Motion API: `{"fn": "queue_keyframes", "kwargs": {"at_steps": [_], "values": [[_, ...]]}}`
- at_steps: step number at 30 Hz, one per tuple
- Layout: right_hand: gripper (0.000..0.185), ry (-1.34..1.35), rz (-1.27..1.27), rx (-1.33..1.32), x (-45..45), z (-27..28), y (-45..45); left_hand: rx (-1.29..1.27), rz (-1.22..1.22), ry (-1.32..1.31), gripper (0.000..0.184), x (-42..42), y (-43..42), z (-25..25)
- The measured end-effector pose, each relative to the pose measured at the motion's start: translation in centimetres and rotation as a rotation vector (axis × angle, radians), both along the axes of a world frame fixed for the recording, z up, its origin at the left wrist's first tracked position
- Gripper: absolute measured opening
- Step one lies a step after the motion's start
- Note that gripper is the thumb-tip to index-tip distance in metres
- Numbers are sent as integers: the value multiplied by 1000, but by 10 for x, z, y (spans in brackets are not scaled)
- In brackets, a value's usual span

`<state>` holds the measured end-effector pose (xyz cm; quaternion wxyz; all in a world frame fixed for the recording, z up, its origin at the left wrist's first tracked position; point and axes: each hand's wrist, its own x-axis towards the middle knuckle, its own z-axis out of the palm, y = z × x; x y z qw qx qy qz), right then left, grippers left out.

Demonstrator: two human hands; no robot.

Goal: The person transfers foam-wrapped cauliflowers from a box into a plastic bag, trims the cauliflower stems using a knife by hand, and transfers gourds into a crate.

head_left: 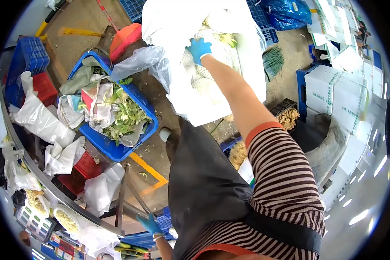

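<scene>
My right hand (198,50), in a blue glove, reaches over a large white plastic-lined bag (160,21). Its fingers are spread over pale vegetables in white foam nets (208,84); whether it presses on them I cannot tell. Some green leaf (228,40) shows beside the nets, and glare washes out much of the bag. Down at the lower left, my left hand (149,224), also gloved in blue, hangs beside a metal table leg (136,195) with its fingers apart and nothing visible in them.
A blue crate (117,152) with leaf scraps and paper stands to the left, by a red dustpan-like scoop (125,41). A metal-edged table (89,216) curves along the lower left. White boxes (338,93) are stacked at right, near a crate of ginger-like roots (287,118).
</scene>
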<state>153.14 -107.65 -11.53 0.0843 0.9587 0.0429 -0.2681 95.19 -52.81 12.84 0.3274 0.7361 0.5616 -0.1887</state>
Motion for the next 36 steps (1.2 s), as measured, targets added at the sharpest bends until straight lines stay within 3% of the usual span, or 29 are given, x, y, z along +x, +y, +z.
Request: {"fn": "queue_keyframes", "kwargs": {"at_steps": [1, 3, 5, 7, 10, 11, 12, 14, 15, 17, 18, 19, 20, 21, 22, 23, 25, 26, 28, 29, 30, 33, 34, 36], "values": [[52, 83, -35, 64, 8, -7, -6, -112, 111, -76, 76, 22, -28, -6], [43, 27, 61, 221, 16, 2, -35, -293, -26, 38, 69, 91, -70, 1], [41, -81, 128, 454, 22, 50, -68, -427, -161, -2, 64, 148, -104, 9], [36, 457, -495, 941, 18, 71, -118, -460, -262, -65, 62, 191, -129, 14], [32, 485, -614, 1208, -31, 118, -167, -511, -317, -159, 58, 227, -151, 16], [28, 341, -351, 1124, -49, 150, -165, -520, -312, -186, 57, 234, -156, 19], [25, 380, -623, 1308, -65, 167, -157, -541, -283, -182, 54, 242, -162, 28], [23, 371, -935, 1517, -96, 178, -143, -536, -362, -163, 53, 233, -151, 23], [24, 333, -955, 1553, -115, 168, -140, -522, -387, -159, 53, 226, -146, 18], [32, -36, -73, 1002, -128, 194, -119, -491, -305, -221, 53, 213, -134, 16], [40, -120, 34, 840, -145, 173, -116, -475, -297, -258, 53, 209, -128, 18], [38, -115, 36, 904, -147, 172, -98, -432, -277, -294, 53, 203, -115, 20], [37, 133, -339, 1245, -154, 178, -77, -252, -356, -375, 55, 183, -96, 11], [37, 499, -1023, 1715, -158, 182, -51, 32, -512, -410, 56, 168, -77, 11], [39, 694, -1355, 1863, -163, 188, -26, 248, -520, -425, 62, 166, -63, 26], [53, 725, -1589, 1811, -163, 216, 15, 428, -456, -389, 72, 167, -49, 56], [52, 987, -1173, 2028, -180, 188, 50, 820, -363, -218, 91, 138, 4, 86], [51, 853, -1023, 1922, -196, 188, 78, 984, -250, -153, 96, 119, 35, 103], [50, 908, -957, 1996, -224, 193, 114, 1221, 37, -39, 108, 78, 93, 138], [49, 1148, -1029, 2155, -234, 194, 133, 1305, 220, 19, 114, 54, 125, 152], [48, 1241, -892, 2171, -245, 201, 160, 1362, 378, 77, 117, 24, 160, 161], [52, 1255, -943, 2023, -256, 219, 227, 1355, 856, 267, 128, -58, 269, 161], [52, 1234, -931, 1978, -262, 224, 254, 1424, 882, 365, 136, -97, 313, 152], [54, 1170, -899, 1924, -271, 234, 308, 1366, 1051, 382, 113, -137, 374, 153]]}}
